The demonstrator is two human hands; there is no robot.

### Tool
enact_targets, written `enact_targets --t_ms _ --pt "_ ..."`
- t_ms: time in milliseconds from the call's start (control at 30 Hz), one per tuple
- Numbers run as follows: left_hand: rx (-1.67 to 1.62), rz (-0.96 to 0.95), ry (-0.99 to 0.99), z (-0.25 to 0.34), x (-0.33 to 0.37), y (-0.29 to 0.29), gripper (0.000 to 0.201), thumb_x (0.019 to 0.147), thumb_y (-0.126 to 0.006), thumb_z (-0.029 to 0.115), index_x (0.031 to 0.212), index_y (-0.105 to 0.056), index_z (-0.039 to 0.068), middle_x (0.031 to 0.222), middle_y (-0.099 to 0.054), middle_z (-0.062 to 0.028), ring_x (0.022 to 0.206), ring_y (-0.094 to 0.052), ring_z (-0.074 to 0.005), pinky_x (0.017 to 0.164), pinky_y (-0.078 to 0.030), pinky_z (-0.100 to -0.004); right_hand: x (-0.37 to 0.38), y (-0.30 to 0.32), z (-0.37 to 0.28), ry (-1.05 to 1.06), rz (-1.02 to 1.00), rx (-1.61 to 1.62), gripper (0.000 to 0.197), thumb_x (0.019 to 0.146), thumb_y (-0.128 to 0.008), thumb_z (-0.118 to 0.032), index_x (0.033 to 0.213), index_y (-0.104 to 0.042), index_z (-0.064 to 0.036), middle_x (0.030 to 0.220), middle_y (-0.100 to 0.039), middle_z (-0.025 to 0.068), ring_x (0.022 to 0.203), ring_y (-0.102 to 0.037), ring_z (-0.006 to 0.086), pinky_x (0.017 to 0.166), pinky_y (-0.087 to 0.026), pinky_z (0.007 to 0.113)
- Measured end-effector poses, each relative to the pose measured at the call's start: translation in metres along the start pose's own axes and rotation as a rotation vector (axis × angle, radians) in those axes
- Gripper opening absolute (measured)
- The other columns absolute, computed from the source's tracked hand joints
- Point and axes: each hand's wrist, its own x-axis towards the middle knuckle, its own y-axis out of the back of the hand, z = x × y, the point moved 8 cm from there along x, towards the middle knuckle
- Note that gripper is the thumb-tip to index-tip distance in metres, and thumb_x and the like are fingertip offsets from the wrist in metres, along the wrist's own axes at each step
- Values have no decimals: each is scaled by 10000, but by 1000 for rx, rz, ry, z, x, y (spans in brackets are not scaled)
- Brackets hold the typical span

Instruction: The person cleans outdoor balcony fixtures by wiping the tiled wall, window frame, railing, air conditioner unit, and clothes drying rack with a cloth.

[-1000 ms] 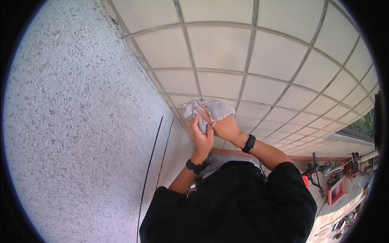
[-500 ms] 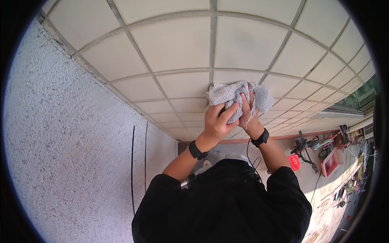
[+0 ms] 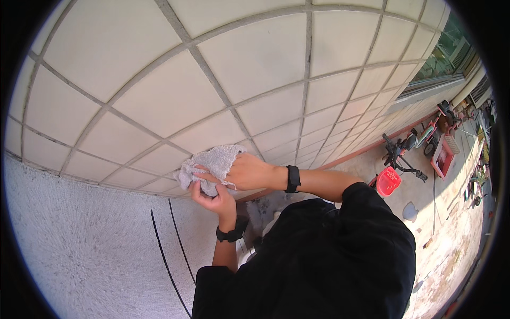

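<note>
- Cream square wall tiles with grey grout lines (image 3: pixel 271 58) are curving across the upper view, meeting a rough, speckled whitish wall surface (image 3: pixel 79 239) at lower left.
- One crumpled pale-grey terry cloth (image 3: pixel 215 159) is resting against the tiles, near that meeting edge.
- The person's right hand (image 3: pixel 255 173) is reaching leftward into the cloth; a fold is covering its fingers, so how tightly they are closing cannot be told.
- The left hand (image 3: pixel 215 202) is touching the cloth's lower edge with fingers loosely curling, partly open; whether it is pinching the fabric cannot be told.
- Black bands (image 3: pixel 292 179) are circling both wrists.
- A red plastic basket (image 3: pixel 388 182) is sitting near black bicycle handlebars (image 3: pixel 402 159) at right.
</note>
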Motion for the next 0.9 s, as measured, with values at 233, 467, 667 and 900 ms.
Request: enact_targets --t_ms 233,467,667,900 --pt "-58 4 -415 116 35 -79 477 738 -670 66 1149 -435 11 1161 -421 -170 1100 -440 -322 946 -353 -425 -8 138 35 -49 230 -13 637 714 -610 -195 1316 -408 -160 1294 -465 79 1130 -478 306 886 -411 436" --pt "-59 -353 -486 115 -68 -192 616 514 -829 90 1056 -538 92 1053 -516 -159 932 -554 -342 758 -472 -410 -194 104 102 -275 191 -137 589 663 -667 -248 1216 -505 -125 1120 -533 180 1015 -522 357 857 -408 495" --pt "-71 -562 -440 129 -103 -243 577 532 -807 42 1049 -556 93 1045 -520 -158 913 -565 -325 720 -487 -375 -259 124 128 -298 114 -208 592 617 -702 -190 1181 -535 -116 1116 -523 183 958 -526 376 863 -399 503" --pt "-144 -204 -562 248 -42 -282 623 528 -777 44 1112 -576 129 928 -524 -100 754 -540 -280 615 -473 -353 -224 240 154 -292 367 -429 648 642 -716 -237 1224 -479 -81 1182 -472 208 1105 -457 410 920 -350 539"
